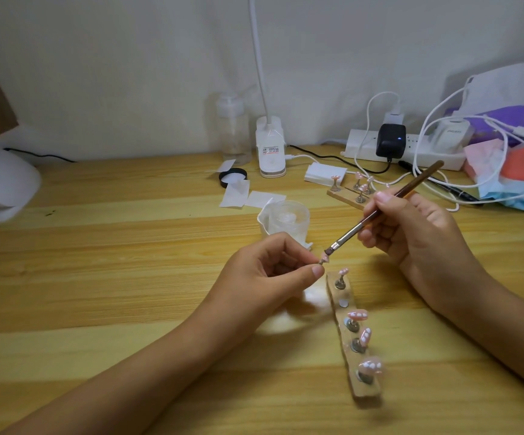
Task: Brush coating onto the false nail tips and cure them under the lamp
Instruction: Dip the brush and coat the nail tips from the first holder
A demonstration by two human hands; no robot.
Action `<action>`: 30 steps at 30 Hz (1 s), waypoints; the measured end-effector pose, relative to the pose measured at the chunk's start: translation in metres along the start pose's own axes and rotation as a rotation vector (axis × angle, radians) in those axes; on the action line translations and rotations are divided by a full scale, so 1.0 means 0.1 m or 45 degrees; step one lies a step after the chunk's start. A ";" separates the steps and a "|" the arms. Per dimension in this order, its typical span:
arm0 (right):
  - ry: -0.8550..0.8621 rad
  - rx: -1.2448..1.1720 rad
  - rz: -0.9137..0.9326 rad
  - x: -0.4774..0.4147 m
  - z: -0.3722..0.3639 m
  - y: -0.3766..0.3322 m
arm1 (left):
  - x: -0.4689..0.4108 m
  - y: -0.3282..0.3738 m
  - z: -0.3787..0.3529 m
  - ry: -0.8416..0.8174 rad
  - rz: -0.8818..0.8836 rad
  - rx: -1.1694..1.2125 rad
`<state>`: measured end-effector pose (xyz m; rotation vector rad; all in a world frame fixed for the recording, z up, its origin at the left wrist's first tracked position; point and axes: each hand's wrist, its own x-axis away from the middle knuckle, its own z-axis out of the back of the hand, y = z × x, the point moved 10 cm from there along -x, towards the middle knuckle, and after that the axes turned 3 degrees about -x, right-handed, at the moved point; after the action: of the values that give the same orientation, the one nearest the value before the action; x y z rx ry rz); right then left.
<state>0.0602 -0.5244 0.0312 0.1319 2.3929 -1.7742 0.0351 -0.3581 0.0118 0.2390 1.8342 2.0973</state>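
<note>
My left hand pinches a small stand with a pink false nail tip on it, above the wooden table. My right hand holds a brown-handled brush, and its bristles touch that nail tip. Just below lies a wooden holder strip with several pink nail tips on metal stands and one bare magnet spot. A second wooden holder with more nail tips sits farther back. The white curing lamp stands at the far left edge.
A clear glass cup stands behind my left hand. White wipes, a black lid, a clear bottle and a white desk lamp base sit at the back. A power strip, cables and bags crowd the right.
</note>
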 end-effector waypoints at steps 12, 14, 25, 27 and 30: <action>0.008 -0.048 -0.030 0.00 -0.01 0.01 | 0.00 0.02 -0.02 -0.036 -0.029 0.082; -0.032 -0.024 -0.026 0.01 -0.06 0.02 | -0.01 0.01 -0.02 -0.032 -0.025 0.081; 0.001 -0.034 -0.012 0.03 -0.05 -0.02 | 0.00 0.01 -0.01 0.001 -0.016 -0.042; -0.004 0.039 -0.010 0.04 -0.05 0.00 | 0.00 0.02 -0.01 -0.002 -0.023 -0.058; 0.098 0.143 0.005 0.01 0.06 0.02 | 0.00 0.02 -0.01 -0.006 -0.031 -0.062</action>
<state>0.0597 -0.5296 0.0276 0.2221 2.3416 -1.9365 0.0348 -0.3591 0.0138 0.2082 1.7715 2.1200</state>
